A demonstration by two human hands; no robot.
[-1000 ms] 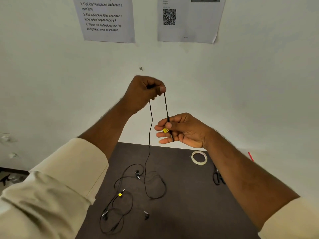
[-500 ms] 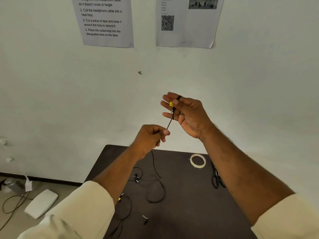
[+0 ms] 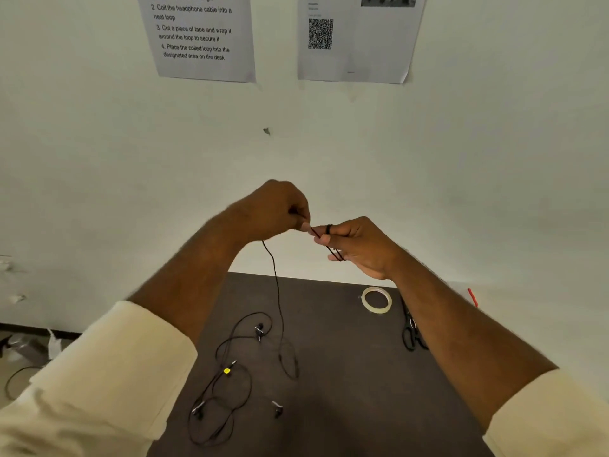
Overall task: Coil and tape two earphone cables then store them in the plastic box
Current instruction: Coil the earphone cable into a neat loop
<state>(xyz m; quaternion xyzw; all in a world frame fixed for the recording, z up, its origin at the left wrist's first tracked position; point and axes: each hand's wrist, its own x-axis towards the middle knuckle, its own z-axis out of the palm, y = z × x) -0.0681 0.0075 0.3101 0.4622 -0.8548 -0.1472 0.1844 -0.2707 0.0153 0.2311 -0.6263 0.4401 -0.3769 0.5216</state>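
Both hands are raised above the dark table (image 3: 346, 374). The left hand (image 3: 276, 209) pinches the black earphone cable (image 3: 278, 301), which hangs down to the table's middle. The right hand (image 3: 359, 245) has that cable looped round its curled fingers. A second earphone cable (image 3: 224, 394) lies near the left edge; tape roll (image 3: 376, 300) and scissors (image 3: 410, 331) near the far right corner.
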